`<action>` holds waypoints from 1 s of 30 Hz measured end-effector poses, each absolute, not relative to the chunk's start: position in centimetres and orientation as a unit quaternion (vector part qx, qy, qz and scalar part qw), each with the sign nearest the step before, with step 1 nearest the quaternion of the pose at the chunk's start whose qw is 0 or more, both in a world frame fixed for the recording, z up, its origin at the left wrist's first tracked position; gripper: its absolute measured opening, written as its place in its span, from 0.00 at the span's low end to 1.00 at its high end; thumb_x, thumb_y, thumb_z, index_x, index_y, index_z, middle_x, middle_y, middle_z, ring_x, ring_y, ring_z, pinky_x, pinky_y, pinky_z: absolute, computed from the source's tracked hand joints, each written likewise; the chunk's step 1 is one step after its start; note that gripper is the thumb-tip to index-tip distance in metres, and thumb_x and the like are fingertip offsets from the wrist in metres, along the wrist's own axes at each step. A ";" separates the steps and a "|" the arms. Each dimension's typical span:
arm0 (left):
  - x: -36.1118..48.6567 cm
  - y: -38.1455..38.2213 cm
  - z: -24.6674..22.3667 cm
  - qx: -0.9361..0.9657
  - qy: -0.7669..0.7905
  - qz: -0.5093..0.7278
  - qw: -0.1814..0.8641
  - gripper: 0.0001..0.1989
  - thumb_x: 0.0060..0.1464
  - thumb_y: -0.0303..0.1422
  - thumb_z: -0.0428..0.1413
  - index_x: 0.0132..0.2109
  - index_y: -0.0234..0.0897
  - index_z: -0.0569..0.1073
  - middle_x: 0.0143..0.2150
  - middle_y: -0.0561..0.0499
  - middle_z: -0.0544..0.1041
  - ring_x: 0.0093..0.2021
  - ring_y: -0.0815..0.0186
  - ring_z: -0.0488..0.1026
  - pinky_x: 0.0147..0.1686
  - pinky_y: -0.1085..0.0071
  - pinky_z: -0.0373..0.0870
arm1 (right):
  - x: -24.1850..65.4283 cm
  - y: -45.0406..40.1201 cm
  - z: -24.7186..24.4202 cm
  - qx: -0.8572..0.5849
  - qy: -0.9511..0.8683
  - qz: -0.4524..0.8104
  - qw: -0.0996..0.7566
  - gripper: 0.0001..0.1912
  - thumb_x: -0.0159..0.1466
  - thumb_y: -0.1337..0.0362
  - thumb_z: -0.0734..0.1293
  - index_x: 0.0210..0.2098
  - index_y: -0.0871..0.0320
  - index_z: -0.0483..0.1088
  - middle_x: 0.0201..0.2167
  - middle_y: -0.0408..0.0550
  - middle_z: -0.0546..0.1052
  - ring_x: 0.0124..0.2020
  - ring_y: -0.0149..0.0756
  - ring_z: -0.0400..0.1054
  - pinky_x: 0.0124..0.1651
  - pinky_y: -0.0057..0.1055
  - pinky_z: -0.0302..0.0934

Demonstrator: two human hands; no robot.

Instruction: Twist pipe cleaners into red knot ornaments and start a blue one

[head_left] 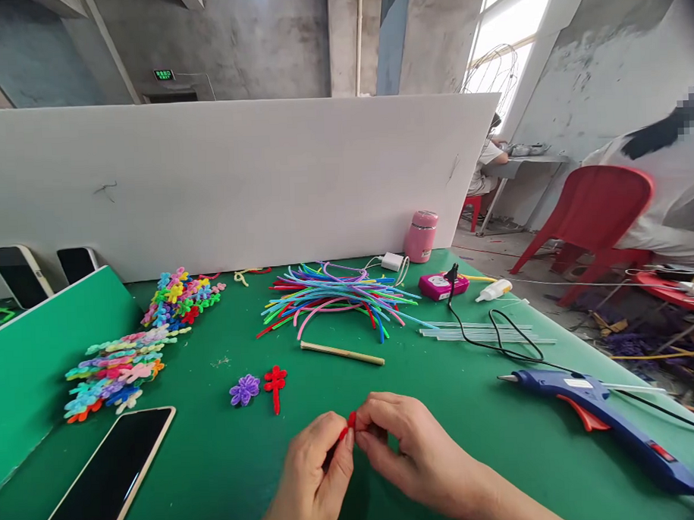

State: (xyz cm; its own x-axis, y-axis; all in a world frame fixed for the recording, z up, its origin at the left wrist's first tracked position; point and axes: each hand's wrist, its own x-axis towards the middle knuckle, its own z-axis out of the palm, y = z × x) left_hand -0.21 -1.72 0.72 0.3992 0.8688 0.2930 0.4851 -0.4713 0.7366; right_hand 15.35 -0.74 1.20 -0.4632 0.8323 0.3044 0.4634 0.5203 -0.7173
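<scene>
A small red fuzzy piece (351, 421) is pinched between the fingertips of both hands, low in the middle of the head view. My left hand (319, 473) is closed on its left side, and my right hand (407, 447) is closed on its right. Most of the piece is hidden by the fingers. Just beyond my left hand, a red fuzzy shape with a stem (275, 388) lies flat beside a purple fuzzy flower (245, 390). Behind them is a thin wooden stick (343, 353), and farther back a loose pile of coloured pipe cleaners (342, 294).
Colourful finished flowers (120, 370) are heaped at left, near a phone (107, 477) on the green table (217, 454). At right lie a blue glue gun (608, 418), its black cable, clear glue sticks (480, 333) and a white bottle (494, 290). A pink flask (420, 237) stands behind.
</scene>
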 end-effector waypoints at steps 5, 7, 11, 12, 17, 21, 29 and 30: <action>-0.5 -1.3 0.3 0.878 0.324 0.342 0.076 0.11 0.53 0.23 0.40 0.26 0.37 0.61 0.20 0.55 0.62 0.21 0.70 0.59 0.24 0.73 0.57 | 15.9 -0.2 1.8 -0.394 -0.662 0.579 0.268 0.06 0.53 0.66 0.60 0.23 0.61 0.62 0.17 0.37 0.57 0.20 0.24 0.48 0.22 0.22 0.44; -0.3 -1.3 0.3 0.891 0.294 0.344 0.005 0.11 0.52 0.21 0.41 0.26 0.37 0.61 0.19 0.55 0.62 0.20 0.70 0.58 0.22 0.73 0.56 | 16.0 0.1 1.8 -0.381 -0.587 0.666 0.257 0.05 0.49 0.66 0.61 0.21 0.62 0.63 0.16 0.38 0.58 0.19 0.24 0.49 0.22 0.21 0.44; 0.0 -1.4 0.3 0.895 0.244 0.357 -0.106 0.11 0.46 0.17 0.41 0.25 0.36 0.62 0.17 0.55 0.62 0.18 0.70 0.57 0.21 0.72 0.56 | 16.1 0.3 1.4 -0.370 -0.477 0.763 0.233 0.03 0.42 0.69 0.59 0.17 0.63 0.63 0.12 0.37 0.58 0.16 0.22 0.48 0.19 0.21 0.41; 0.1 -1.5 0.3 0.894 0.240 0.360 -0.119 0.12 0.45 0.17 0.41 0.25 0.36 0.62 0.17 0.55 0.62 0.18 0.70 0.58 0.22 0.72 0.56 | 16.0 0.4 1.3 -0.366 -0.465 0.774 0.227 0.03 0.42 0.69 0.59 0.17 0.63 0.63 0.11 0.36 0.57 0.15 0.21 0.47 0.19 0.21 0.40; 0.0 -1.5 0.4 0.894 0.284 0.347 -0.005 0.12 0.49 0.20 0.41 0.23 0.37 0.60 0.18 0.55 0.62 0.19 0.71 0.57 0.21 0.73 0.56 | 15.8 0.3 1.0 -0.373 -0.502 0.738 0.254 0.03 0.44 0.68 0.60 0.19 0.63 0.63 0.14 0.37 0.58 0.17 0.22 0.48 0.20 0.21 0.42; 0.0 -1.3 0.9 0.787 0.425 0.344 0.286 0.13 0.54 0.30 0.42 0.21 0.38 0.56 0.18 0.57 0.57 0.19 0.72 0.55 0.20 0.76 0.54 | 15.5 0.0 1.0 -0.404 -0.652 0.561 0.311 0.08 0.55 0.63 0.59 0.23 0.62 0.63 0.18 0.40 0.60 0.21 0.25 0.51 0.24 0.23 0.47; 0.2 -1.2 0.9 0.417 0.482 0.335 0.694 0.16 0.45 0.44 0.51 0.23 0.38 0.57 0.14 0.60 0.58 0.14 0.76 0.49 0.13 0.79 0.45 | 15.6 -0.4 0.5 -0.350 -0.889 0.085 0.284 0.10 0.62 0.67 0.55 0.32 0.59 0.67 0.23 0.47 0.70 0.26 0.32 0.60 0.30 0.29 0.51; 0.2 -1.2 0.8 0.403 0.484 0.335 0.701 0.16 0.44 0.44 0.51 0.23 0.38 0.58 0.13 0.60 0.59 0.13 0.77 0.50 0.13 0.79 0.45 | 15.6 -0.3 0.5 -0.346 -0.894 0.062 0.279 0.11 0.62 0.67 0.54 0.31 0.59 0.67 0.23 0.47 0.70 0.25 0.32 0.60 0.30 0.29 0.51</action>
State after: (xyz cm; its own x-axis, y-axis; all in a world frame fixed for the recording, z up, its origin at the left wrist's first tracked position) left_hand 0.22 -1.17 0.80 0.3083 0.8595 -0.4077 -0.0792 0.4503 0.8894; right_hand 15.63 -0.32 0.50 -0.6049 0.6531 0.4556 0.5843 0.7527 -0.3033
